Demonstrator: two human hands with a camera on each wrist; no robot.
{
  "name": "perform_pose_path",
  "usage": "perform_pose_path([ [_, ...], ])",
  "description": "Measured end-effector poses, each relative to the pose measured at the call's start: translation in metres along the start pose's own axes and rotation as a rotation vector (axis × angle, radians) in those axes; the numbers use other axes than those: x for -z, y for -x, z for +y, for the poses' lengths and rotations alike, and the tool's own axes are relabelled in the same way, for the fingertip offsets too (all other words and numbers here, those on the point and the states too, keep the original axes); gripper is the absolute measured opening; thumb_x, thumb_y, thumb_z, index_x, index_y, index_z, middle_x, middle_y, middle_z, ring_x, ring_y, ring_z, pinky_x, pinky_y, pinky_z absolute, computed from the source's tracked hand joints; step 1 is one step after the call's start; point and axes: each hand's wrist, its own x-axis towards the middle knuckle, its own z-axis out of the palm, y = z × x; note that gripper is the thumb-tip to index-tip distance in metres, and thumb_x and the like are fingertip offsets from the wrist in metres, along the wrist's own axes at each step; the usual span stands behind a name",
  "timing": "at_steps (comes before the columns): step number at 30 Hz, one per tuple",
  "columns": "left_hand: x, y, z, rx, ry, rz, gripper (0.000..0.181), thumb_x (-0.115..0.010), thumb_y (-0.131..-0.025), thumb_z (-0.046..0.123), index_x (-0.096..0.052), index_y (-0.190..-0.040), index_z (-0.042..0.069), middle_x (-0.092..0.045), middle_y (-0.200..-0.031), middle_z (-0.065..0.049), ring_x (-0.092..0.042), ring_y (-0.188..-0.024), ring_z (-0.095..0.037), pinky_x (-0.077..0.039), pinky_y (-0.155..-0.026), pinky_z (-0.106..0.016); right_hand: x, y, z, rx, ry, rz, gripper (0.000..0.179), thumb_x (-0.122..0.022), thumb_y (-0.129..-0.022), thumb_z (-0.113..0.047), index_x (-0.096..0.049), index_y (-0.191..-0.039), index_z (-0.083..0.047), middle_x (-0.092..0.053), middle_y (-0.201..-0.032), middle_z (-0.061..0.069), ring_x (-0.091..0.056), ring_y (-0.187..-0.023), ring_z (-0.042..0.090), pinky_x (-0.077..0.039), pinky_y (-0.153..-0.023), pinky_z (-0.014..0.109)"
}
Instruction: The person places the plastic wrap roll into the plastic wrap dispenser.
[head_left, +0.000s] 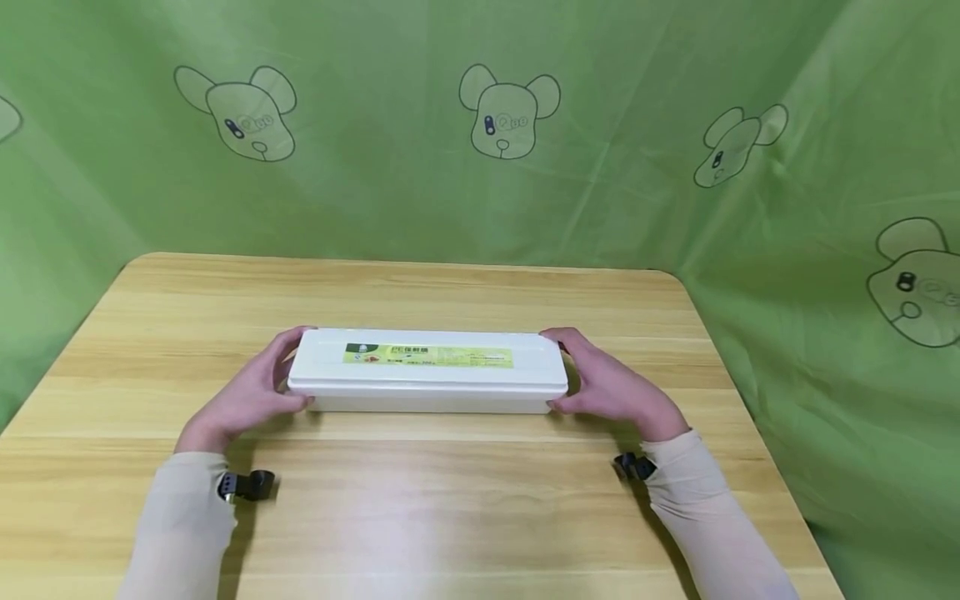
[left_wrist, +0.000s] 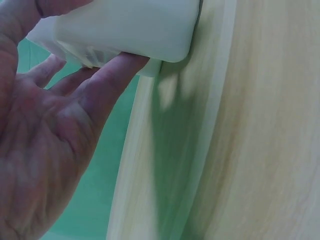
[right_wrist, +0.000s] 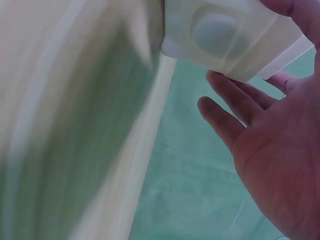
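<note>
A long white cling film box [head_left: 427, 397] lies crosswise on the wooden table, with a yellow-green label [head_left: 427, 356] on its lid. My left hand [head_left: 255, 392] grips its left end, thumb at the front lower edge and fingers at the back. At the opposite end my right hand [head_left: 611, 387] holds it the same way. The left wrist view shows the box's plain end face [left_wrist: 135, 30] between thumb and fingers. In the right wrist view, the other end face [right_wrist: 217, 32] has a round mark, and one finger stands off the box.
The light wooden table [head_left: 450, 492] has rounded back corners. Green cloth [head_left: 390, 192] printed with mouse-like heads hangs behind it and along its sides. Small black wrist devices [head_left: 251, 485] sit at both sleeves.
</note>
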Motion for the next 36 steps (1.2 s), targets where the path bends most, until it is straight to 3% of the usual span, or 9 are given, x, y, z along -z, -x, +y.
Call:
perform_pose_path([
  [8, 0.0025, -0.0005, -0.0012, 0.012, 0.016, -0.022, 0.104, -0.075, -0.076, -0.007, -0.012, -0.157, 0.009, -0.014, -0.161, -0.013, -0.019, -0.144, -0.036, -0.032, -0.110, -0.040, -0.0008, 0.0027, 0.0038, -0.058, -0.128, -0.029, 0.106, -0.088, -0.075, -0.019, -0.019, -0.156, -0.018, -0.032, -0.152, 0.010, -0.030, -0.140, 0.030, -0.025, -0.114, 0.051],
  [11, 0.0034, 0.0005, -0.0018, 0.021, 0.016, -0.026, 0.099, -0.075, -0.083, 0.003, -0.010, -0.157, 0.011, -0.013, -0.162, -0.013, -0.016, -0.145, -0.036, -0.025, -0.113, -0.047, -0.0003, 0.0044, 0.0046, -0.074, -0.175, -0.037, 0.104, -0.085, -0.079, -0.027, -0.016, -0.157, -0.021, -0.030, -0.154, 0.008, -0.029, -0.141, 0.029, -0.025, -0.115, 0.051],
  [15, 0.0039, 0.0023, 0.0000, 0.054, 0.000, -0.008, 0.079, -0.060, -0.099, 0.023, -0.009, -0.158, 0.012, -0.008, -0.162, -0.016, -0.010, -0.146, -0.039, -0.012, -0.115, -0.058, 0.0010, 0.0070, 0.0037, -0.088, -0.194, -0.045, 0.089, -0.073, -0.090, -0.036, -0.016, -0.157, -0.020, -0.030, -0.155, 0.008, -0.030, -0.141, 0.030, -0.025, -0.114, 0.053],
  [19, 0.0036, 0.0029, 0.0022, 0.080, -0.010, 0.013, 0.064, -0.043, -0.106, 0.032, -0.012, -0.159, 0.015, -0.007, -0.162, -0.018, -0.006, -0.145, -0.042, -0.009, -0.112, -0.066, 0.0010, 0.0089, 0.0037, -0.099, -0.204, -0.047, 0.081, -0.065, -0.096, -0.035, -0.016, -0.158, -0.016, -0.030, -0.155, 0.011, -0.029, -0.141, 0.034, -0.024, -0.114, 0.055],
  [23, 0.0033, 0.0029, 0.0015, 0.086, -0.004, 0.024, 0.063, -0.042, -0.106, 0.033, -0.013, -0.159, 0.016, -0.007, -0.162, -0.019, -0.007, -0.145, -0.043, -0.010, -0.112, -0.066, -0.0004, 0.0093, 0.0061, -0.104, -0.210, -0.042, 0.079, -0.065, -0.096, -0.033, -0.018, -0.157, -0.016, -0.031, -0.154, 0.011, -0.030, -0.141, 0.034, -0.025, -0.113, 0.055],
  [36, 0.0006, 0.0009, 0.0001, 0.068, 0.011, 0.070, 0.067, -0.055, -0.102, 0.029, -0.021, -0.157, 0.013, -0.012, -0.162, -0.015, -0.015, -0.144, -0.041, -0.015, -0.114, -0.060, -0.0018, 0.0089, 0.0093, -0.088, -0.255, -0.034, 0.078, -0.068, -0.095, -0.028, -0.021, -0.156, -0.015, -0.035, -0.152, 0.012, -0.031, -0.140, 0.035, -0.025, -0.113, 0.056],
])
